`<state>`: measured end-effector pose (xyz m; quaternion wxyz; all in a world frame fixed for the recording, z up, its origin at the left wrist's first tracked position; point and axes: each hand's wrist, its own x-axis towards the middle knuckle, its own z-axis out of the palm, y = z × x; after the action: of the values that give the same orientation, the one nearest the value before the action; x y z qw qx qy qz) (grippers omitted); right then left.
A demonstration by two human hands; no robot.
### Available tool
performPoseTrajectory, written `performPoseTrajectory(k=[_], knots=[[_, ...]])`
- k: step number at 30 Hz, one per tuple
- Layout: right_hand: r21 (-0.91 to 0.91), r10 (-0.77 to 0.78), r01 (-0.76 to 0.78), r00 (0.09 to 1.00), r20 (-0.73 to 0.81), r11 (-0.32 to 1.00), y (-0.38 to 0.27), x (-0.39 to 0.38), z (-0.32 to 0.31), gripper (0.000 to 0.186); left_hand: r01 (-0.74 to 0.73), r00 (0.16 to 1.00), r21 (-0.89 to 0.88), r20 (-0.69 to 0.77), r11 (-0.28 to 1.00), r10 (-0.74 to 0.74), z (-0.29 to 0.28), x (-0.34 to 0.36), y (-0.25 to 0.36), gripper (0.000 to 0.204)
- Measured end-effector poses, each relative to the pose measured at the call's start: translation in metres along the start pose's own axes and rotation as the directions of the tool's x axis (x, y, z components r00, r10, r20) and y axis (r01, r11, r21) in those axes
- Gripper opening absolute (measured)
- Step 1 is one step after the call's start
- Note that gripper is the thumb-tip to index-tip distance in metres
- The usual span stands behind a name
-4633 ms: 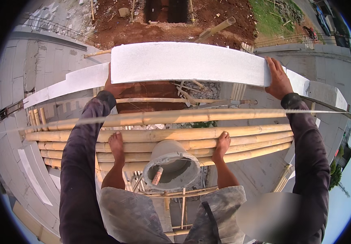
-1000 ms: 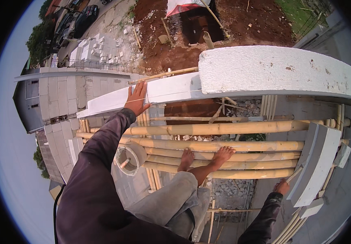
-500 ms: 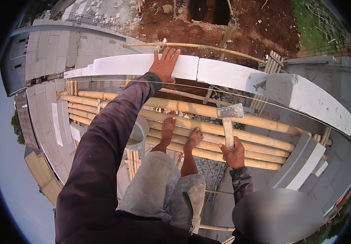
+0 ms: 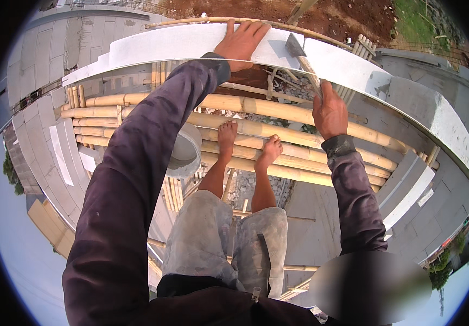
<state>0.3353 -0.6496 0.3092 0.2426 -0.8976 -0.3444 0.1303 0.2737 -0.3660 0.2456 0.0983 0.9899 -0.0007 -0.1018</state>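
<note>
Atop the far block, the left hand lies flat, fingers a little spread, gripping nothing, and to its right the right hand wraps the hammer by its handle, head up at the block's right end, whether touching I cannot tell! Another block sits next along; nearer, bare feet on the poles, bucket just left of them
</note>
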Motion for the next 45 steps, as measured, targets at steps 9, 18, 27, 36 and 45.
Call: performPoseTrajectory(k=[9, 18, 27, 36, 45], knots=[[-0.017, 0.084, -0.084, 0.996, 0.008, 0.996, 0.001, -0.024, 0.014, 0.031, 0.016, 1.0, -0.014, 0.01, 1.0, -0.016, -0.002, 0.0, 0.003, 0.101], [0.023, 0.156, -0.155, 0.987, -0.026, 0.988, -0.005, -0.042, 0.026, 0.038, 0.048, 0.997, -0.041, 0.063, 0.998, -0.046, -0.006, 0.0, 0.005, 0.103], [0.048, 0.145, -0.142, 0.988, -0.058, 0.989, -0.006, -0.045, 0.037, 0.035, 0.032, 0.999, -0.049, 0.012, 0.998, -0.031, -0.009, -0.002, 0.009, 0.105], [-0.021, 0.299, -0.299, 0.944, 0.137, 0.954, -0.007, -0.04, 0.048, 0.02, 0.067, 0.992, 0.068, 0.1, 0.995, -0.074, -0.026, -0.052, -0.067, 0.103], [-0.064, 0.408, -0.404, 0.887, 0.216, 0.912, -0.028, -0.036, 0.042, 0.026, 0.468, 0.881, -0.05, 0.1, 0.882, -0.462, -0.072, -0.266, -0.161, 0.072]])
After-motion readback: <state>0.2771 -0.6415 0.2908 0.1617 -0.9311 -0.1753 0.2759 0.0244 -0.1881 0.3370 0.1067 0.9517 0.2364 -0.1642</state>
